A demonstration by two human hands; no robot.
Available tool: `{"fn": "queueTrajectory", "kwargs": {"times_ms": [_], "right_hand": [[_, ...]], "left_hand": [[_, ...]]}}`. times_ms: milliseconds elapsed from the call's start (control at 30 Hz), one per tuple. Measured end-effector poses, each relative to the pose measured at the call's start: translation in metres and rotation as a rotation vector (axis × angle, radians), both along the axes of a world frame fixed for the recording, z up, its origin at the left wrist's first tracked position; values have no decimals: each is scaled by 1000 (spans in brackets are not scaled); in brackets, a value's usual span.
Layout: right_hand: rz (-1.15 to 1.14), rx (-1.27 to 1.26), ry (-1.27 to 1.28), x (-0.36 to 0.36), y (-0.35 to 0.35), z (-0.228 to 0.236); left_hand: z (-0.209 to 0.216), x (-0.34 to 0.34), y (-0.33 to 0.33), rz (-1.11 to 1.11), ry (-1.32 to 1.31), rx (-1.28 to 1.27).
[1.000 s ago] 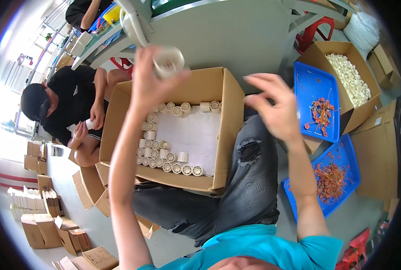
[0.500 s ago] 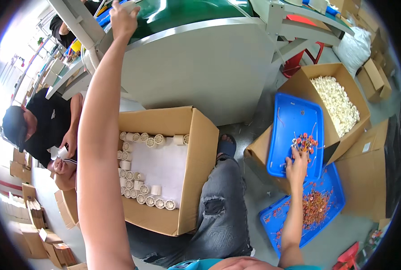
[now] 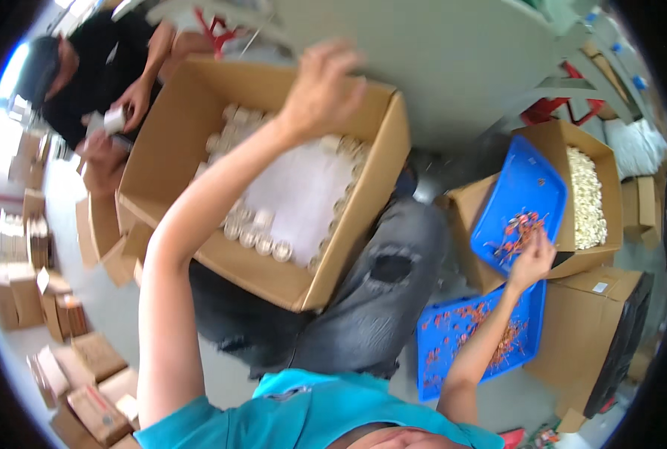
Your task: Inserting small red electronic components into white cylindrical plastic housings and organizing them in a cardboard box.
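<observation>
My left hand is over the far side of a cardboard box. Motion blurs it, but its fingers look apart and nothing shows between them. Inside the box, white round plastic parts stand along the sides of a pale sheet. Off to the right, my right hand is at the edge of a pile of small red-orange parts with thin wires, lying in a tilted blue tray. Its fingers are bent together; what they hold, if anything, cannot be made out.
Below lies a second blue tray with more small wired parts. A carton of small cream-coloured pieces stands at the far right. At the left, another person handles a white cylinder. A grey machine panel bounds the far side.
My left hand has come back from the green conveyor, where it held a white part, to above the box. My right hand stays at the wired parts. The whole view has shifted.
</observation>
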State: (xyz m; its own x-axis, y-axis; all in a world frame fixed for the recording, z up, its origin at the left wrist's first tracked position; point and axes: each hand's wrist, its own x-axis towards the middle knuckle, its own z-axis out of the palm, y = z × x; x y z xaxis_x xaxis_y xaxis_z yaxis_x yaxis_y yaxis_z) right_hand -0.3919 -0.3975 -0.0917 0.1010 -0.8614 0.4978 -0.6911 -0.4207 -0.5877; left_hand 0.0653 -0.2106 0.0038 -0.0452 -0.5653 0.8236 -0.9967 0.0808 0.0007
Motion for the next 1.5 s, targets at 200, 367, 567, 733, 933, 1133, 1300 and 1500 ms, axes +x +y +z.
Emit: {"fn": "queueTrajectory", "kwargs": {"times_ms": [200,367,567,733,933,1133,1300,1500], "right_hand": [[89,154,-339,-7,-28,2],[86,203,-465,-19,-36,22],[119,210,-457,3,-1,54],[110,85,-430,9,11,65],[148,74,-388,53,37,92],[602,190,-455,161,123,144],[1064,561,-491,247,186,162],[1328,947,-505,310,234,143]], "left_hand": [[-228,-28,154,119,627,1169],[-236,-39,124,2,338,1435],[-280,-70,73,-171,-187,1316],[-298,-76,84,-149,-79,1156],[-238,-47,97,-156,118,1268],[-108,-15,132,89,869,876],[13,-22,176,76,1327,320],[8,-42,243,106,1563,-410]]}}
